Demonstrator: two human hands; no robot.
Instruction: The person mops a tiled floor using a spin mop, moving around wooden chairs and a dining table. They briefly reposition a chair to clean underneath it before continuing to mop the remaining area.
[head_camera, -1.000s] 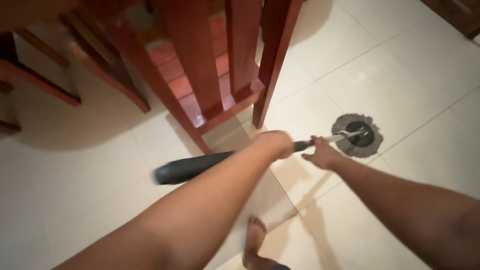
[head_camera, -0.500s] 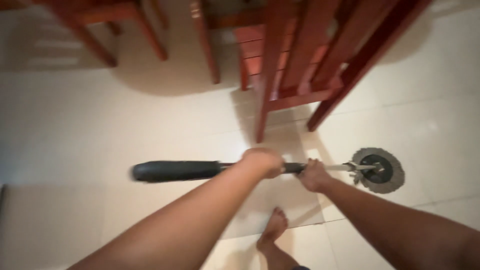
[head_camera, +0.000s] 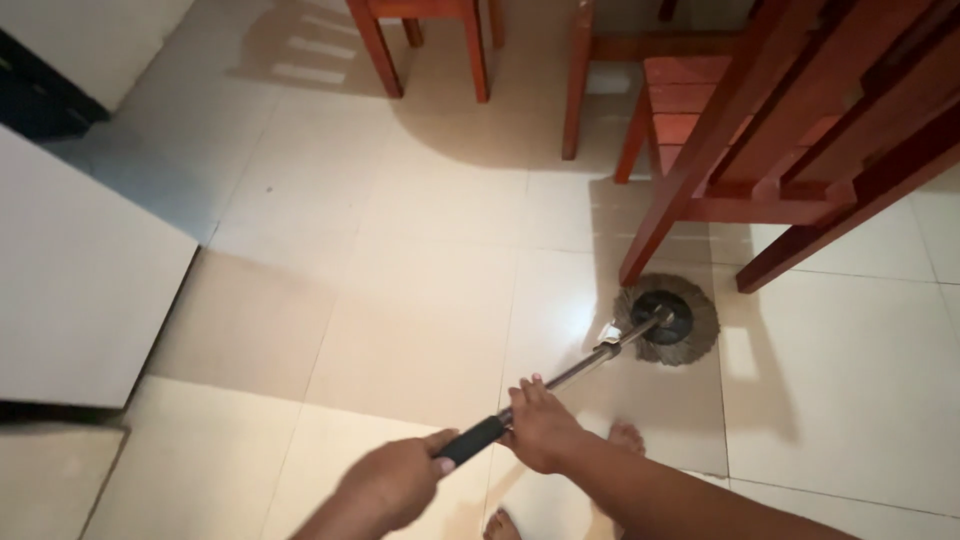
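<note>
Spin mop: we record one unit. Round grey string head with a black centre disc, lying flat on the cream tile just beside a red wooden chair leg. Slim metal shaft slants from the disc down-left to a black grip section, where we hold it with both hands.

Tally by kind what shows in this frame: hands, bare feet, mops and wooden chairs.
Hands: 2, left hand and right hand, both on the mop handle
Bare feet: 2
Mops: 1
Wooden chairs: 2, near chair and far chair
Total: 7
</note>
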